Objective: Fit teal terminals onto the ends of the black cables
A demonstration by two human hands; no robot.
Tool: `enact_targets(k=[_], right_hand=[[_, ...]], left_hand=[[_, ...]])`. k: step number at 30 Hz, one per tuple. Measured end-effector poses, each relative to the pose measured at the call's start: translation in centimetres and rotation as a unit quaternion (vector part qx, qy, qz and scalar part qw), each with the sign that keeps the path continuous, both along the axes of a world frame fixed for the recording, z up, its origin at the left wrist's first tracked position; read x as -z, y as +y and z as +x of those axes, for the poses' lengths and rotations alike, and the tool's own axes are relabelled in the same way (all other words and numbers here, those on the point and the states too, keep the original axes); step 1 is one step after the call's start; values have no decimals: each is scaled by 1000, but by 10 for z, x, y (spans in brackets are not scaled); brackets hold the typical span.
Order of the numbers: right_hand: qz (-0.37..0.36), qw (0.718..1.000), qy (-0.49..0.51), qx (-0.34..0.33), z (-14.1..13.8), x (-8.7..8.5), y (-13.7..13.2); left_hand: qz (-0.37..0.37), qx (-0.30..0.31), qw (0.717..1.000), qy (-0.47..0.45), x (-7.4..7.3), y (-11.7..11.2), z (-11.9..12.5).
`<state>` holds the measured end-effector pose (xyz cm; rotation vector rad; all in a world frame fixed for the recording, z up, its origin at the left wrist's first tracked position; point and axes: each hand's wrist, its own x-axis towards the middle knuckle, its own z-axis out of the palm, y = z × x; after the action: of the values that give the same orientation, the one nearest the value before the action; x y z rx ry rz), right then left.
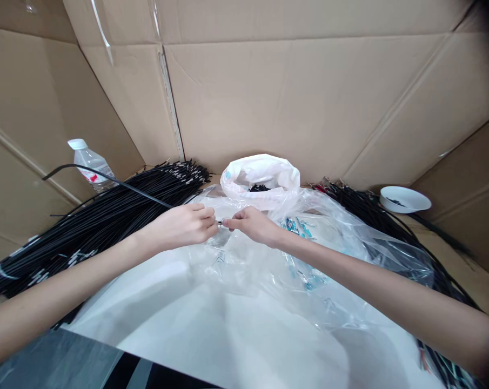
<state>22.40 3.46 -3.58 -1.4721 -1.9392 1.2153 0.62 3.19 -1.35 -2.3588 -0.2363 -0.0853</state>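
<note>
Cable (106, 177), black, single, long. You hold it over the middle of the tabletop (228, 324), with its tip between your two hands and its free length arching back to the left, above the pile.
- Left hand (185, 224): fingers (207, 216) clamped on the cable just behind the tip.
- Right hand (252, 224): fingers (229, 222) pinched together on the tip itself. Whether a small part sits between them is too small to tell.
- Clear plastic sheet (329, 254): crumpled, directly under both hands.
- White bag (264, 175): open, small black pieces inside, just behind your hands.
- Cable piles: one to the left (86, 227), one to the right (361, 208).
- Water bottle (91, 165): upright, far left, near the cable's free length.
- White bowl (404, 199): far right, against the cardboard wall (288, 97).

Risks, as judged:
- The pinch on the tip is slight, so anything that slips would likely drop into the folds of the sheet and be hard to find.
- The unsupported tail could swing as you turn the cable and tip the bottle or snag the left pile.
</note>
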Motion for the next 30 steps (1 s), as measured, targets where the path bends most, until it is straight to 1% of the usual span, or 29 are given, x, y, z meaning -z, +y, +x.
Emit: enact_targets(k=[6,12,16,22,26,30], right_hand=[[13,1000,-22,13,-5,7,2],[20,999,-32,14,-11,15,4],[30,999,-25,20,-11,22,5],[40,999,-29,25,-8,28,3],[63,996,-57,25,-8,28,2],[104,991,-77,29,-7,22,-5]], left_hand=[[-2,47,999,26,0,9,6],[-64,63,995,41,3,16,10],[-77,53,994,58,1,21,13],[-108,16,991,76,-11,32,17],[-120,-4,989,91,-14,36,20],[-128,-19,986,102,-15,37,21]])
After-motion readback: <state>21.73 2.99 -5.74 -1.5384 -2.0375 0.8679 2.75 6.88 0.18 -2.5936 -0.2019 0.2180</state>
